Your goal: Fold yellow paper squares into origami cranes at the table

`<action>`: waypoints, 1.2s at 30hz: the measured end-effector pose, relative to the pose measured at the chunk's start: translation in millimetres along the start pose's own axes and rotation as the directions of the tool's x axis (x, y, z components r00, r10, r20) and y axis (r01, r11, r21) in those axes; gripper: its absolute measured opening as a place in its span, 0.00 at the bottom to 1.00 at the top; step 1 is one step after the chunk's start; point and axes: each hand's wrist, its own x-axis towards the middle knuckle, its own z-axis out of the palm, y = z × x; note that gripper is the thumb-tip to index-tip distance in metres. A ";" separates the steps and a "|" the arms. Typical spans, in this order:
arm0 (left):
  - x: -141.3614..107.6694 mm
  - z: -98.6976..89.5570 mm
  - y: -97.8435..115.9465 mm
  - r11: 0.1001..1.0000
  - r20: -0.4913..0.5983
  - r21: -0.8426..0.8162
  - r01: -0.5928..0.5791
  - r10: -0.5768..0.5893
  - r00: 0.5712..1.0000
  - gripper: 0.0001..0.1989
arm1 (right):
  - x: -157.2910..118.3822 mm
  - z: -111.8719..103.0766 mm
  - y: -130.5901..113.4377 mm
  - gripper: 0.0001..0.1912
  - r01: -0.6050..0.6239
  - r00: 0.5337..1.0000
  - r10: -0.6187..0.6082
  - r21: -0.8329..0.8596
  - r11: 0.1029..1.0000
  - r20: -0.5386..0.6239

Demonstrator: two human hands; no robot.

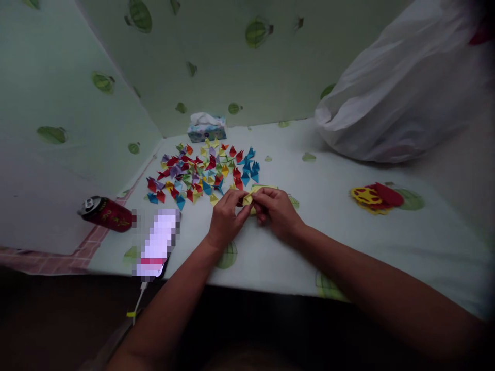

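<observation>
A small folded piece of yellow paper (248,197) is pinched between both hands over the table. My left hand (228,215) grips its left side with thumb and forefinger. From the other side, my right hand (279,210) holds it, fingers curled in. Just behind and under the hands lies some flat yellow-green paper (266,187), partly covered by them. Beyond my left hand spreads a crowd of small origami cranes (199,172) in red, blue, yellow, purple and green. The fingers hide much of the folded paper's shape.
A dark red can (110,214) and a lit phone (158,245) with a cable (139,304) are at the left. A tissue box (207,129) stands by the wall. Rightward are red and yellow cut-outs (373,198) and a big white plastic bag (386,98). The table's front edge runs below my forearms.
</observation>
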 end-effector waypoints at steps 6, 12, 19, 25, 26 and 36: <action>1.2 -3.7 -0.8 0.990 -0.067 -0.113 0.086 -0.094 0.993 0.04 | 2.7 -1.8 3.2 0.17 0.061 0.997 -0.059 -0.037 0.997 0.050; 1.1 -3.7 -1.2 0.980 -0.026 -0.156 0.122 -0.127 0.992 0.06 | 3.5 -2.7 4.4 0.18 0.044 0.995 -0.042 -0.017 0.999 0.088; 0.2 0.8 -7.5 0.965 -0.084 -0.258 0.040 -0.063 0.994 0.07 | 3.9 -1.4 3.4 0.18 0.057 0.997 -0.059 0.036 0.998 0.054; 2.4 -2.9 -5.4 0.975 -0.137 -0.220 -0.033 0.003 0.991 0.03 | 4.1 -1.1 2.5 0.19 0.073 0.997 -0.074 0.018 0.997 0.034; 2.5 -3.4 -5.2 0.977 -0.145 -0.212 -0.034 0.003 0.989 0.03 | 3.9 -1.1 2.1 0.19 0.075 0.997 -0.075 0.015 0.997 0.035; 3.2 -4.7 -8.7 0.962 -0.170 -0.266 -0.060 0.015 0.985 0.03 | 5.9 -4.8 -1.3 0.16 0.049 0.997 -0.050 0.019 0.999 0.055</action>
